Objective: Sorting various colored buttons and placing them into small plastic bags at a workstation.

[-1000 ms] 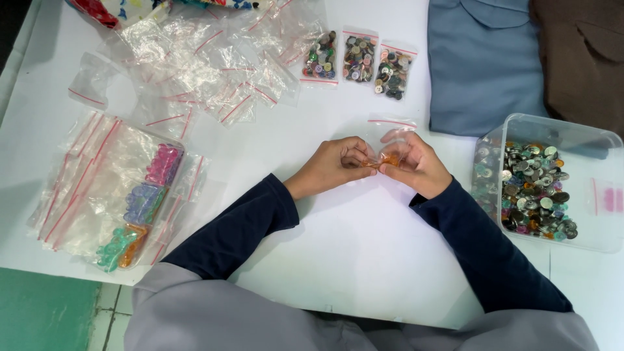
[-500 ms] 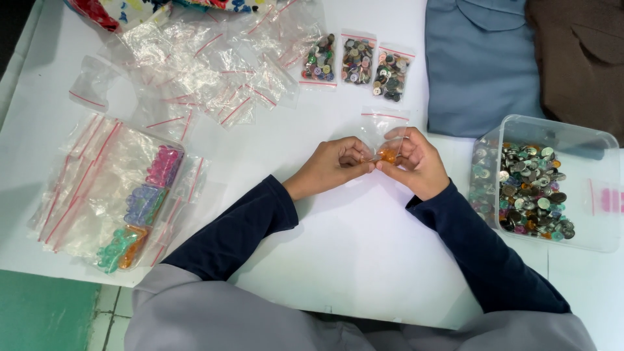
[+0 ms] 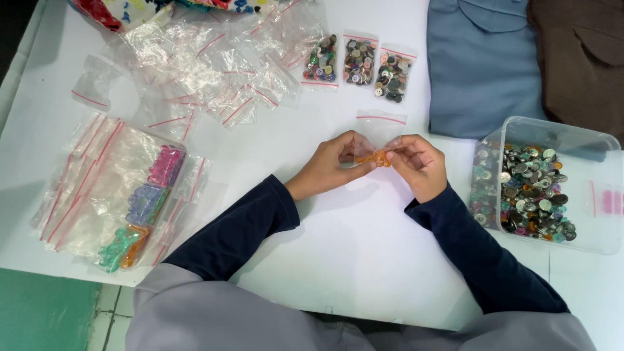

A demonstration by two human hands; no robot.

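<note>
At the far left of the white table (image 3: 364,260) lies a stack of flat clear zip bags (image 3: 107,188); some of them hold pink, purple, green and orange pieces. Above it, near the top edge, there is a loose heap of empty zip bags (image 3: 208,62) with red sealing strips. To the right of this heap three small filled bags of mixed buttons (image 3: 361,62) lie side by side.

In the middle, the left hand (image 3: 331,166) and the right hand (image 3: 419,162) meet over the table. Together they hold a small clear bag (image 3: 380,127), whose open top stands up behind the fingers, and a few small orange buttons (image 3: 376,158) sit between the fingertips of both hands. The grip of each hand is narrow, a pinch of thumb and first fingers closed on the bag and the orange buttons.

The bag seems very light, thin and soft, so it will fold easily; I think it is best held at the stiff sealing strip near the mouth. The buttons look hard, smooth and small, so they can slip out of the fingers.

Further right, a clear plastic box (image 3: 585,140) full of mixed buttons stands on the table, and behind it lie a blue garment (image 3: 481,71) and a brown garment (image 3: 582,55).
</note>
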